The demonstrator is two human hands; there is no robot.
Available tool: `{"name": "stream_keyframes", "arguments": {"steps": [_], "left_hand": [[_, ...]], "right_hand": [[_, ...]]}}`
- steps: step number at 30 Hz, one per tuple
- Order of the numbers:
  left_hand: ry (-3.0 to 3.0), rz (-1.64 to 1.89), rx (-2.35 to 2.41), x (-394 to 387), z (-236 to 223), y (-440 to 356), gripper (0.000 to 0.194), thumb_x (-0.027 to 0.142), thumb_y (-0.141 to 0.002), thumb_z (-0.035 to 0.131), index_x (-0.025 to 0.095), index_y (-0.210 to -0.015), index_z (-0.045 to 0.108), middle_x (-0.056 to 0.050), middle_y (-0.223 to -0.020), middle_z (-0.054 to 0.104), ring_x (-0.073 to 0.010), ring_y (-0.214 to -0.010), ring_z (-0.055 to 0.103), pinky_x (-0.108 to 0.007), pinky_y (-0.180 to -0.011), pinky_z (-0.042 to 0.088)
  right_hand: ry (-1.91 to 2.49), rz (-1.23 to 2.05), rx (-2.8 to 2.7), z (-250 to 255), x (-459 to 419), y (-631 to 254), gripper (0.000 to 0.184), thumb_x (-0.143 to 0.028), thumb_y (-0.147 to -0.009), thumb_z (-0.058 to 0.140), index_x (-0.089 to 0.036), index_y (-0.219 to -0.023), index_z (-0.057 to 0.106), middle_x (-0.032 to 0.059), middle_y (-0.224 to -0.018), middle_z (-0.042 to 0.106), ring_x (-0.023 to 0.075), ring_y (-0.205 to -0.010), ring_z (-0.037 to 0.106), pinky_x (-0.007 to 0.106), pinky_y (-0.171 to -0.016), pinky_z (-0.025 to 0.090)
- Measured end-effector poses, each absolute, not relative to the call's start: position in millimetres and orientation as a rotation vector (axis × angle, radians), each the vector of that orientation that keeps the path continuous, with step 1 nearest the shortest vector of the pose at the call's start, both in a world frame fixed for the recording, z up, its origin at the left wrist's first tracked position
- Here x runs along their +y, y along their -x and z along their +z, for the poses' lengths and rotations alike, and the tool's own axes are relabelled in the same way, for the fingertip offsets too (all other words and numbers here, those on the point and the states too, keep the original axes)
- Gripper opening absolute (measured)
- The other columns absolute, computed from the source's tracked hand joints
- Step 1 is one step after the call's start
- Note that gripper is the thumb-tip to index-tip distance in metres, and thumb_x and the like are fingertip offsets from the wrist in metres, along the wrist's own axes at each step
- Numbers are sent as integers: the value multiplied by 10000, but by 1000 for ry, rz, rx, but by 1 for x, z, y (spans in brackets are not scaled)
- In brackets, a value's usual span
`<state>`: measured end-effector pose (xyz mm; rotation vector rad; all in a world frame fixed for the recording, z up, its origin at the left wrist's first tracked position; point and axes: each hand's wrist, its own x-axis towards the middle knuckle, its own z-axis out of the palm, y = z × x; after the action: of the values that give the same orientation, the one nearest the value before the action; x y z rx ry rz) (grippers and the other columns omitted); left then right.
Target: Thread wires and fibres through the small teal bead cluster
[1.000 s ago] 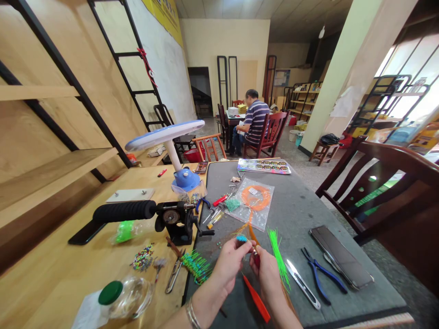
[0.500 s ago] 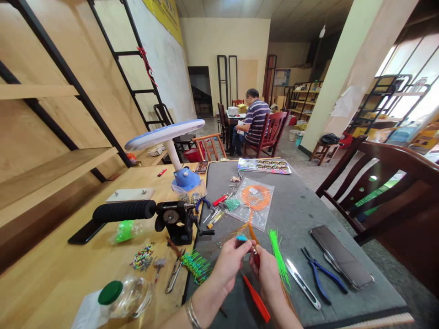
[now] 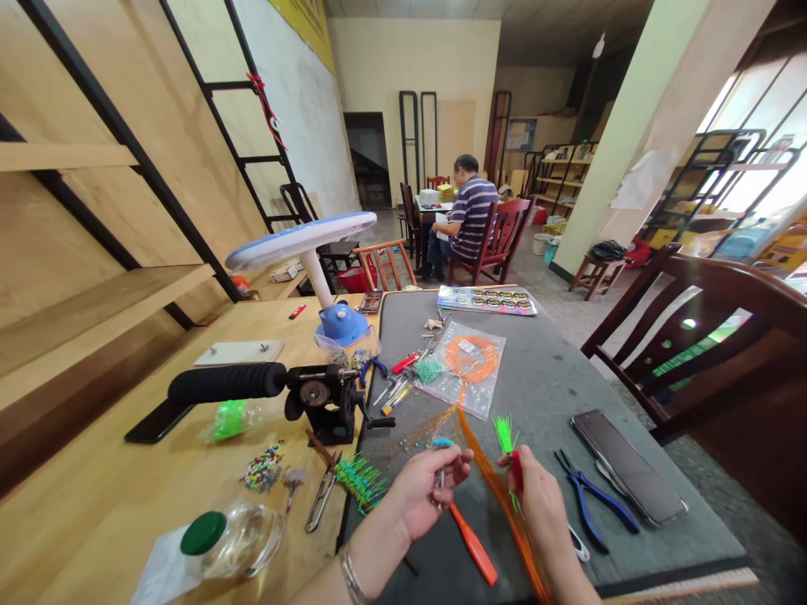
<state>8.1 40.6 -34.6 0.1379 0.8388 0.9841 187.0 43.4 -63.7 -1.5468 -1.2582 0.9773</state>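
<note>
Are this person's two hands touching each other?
Apart. The head view shows a plain gap between the left hand and the right hand.
</note>
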Motion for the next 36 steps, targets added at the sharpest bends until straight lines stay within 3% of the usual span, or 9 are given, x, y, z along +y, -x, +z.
{"name": "stream_keyframes", "arguments": {"steps": [3,5,10,14,21,27,36], "left_hand": [[-88,949,800,38,-35,-7,26,107,-748,655,86,-742,643,-97,-810,714,-92,-632,648,-93,-305,223],[-81,939,786,37,-35,-6,22,103,-749,655,85,-740,645,-95,-803,712,-92,-637,647,-92,-306,225],[-127,952,766,34,-38,-3,51,120,-738,688,92,-749,647,-103,-822,709,-105,-663,652,-90,-315,213],[-150,947,755,32,-40,0,92,138,-724,715,99,-772,647,-104,-874,708,-98,-669,649,-82,-325,197],[-195,937,835,27,-36,3,147,166,-699,744,107,-778,635,-90,-893,684,-83,-653,626,-87,-339,188],[-272,960,873,23,-34,4,198,184,-656,767,119,-773,621,-44,-824,628,-56,-603,565,-98,-347,152],[-525,1137,1000,10,-35,40,249,265,-662,764,147,-793,589,-3,-763,560,-46,-576,470,-130,-375,131]], "right_hand": [[1747,582,-1563,-67,51,-215,458,-502,-896,306,-205,-874,654,53,-761,685,200,-696,613,260,-603,409],[1875,293,-1717,-71,57,-230,398,-420,-904,319,-190,-934,642,94,-897,698,228,-819,633,280,-682,420],[1995,-312,-1943,-85,69,-249,309,-285,-890,390,-113,-1000,622,127,-824,678,252,-766,617,326,-711,415],[1921,-514,-1987,-90,69,-251,248,-261,-856,458,-117,-973,624,126,-793,671,254,-718,587,341,-694,419],[1641,-336,-1933,-76,52,-236,274,-310,-867,466,-133,-1008,621,145,-976,673,273,-920,567,400,-861,429],[1460,38,-1957,-72,31,-212,222,-335,-882,478,-194,-959,632,93,-936,685,243,-916,601,386,-828,460],[1205,227,-2146,-66,6,-171,167,-239,-873,509,-217,-1001,615,68,-926,671,208,-867,596,344,-777,482]]}}
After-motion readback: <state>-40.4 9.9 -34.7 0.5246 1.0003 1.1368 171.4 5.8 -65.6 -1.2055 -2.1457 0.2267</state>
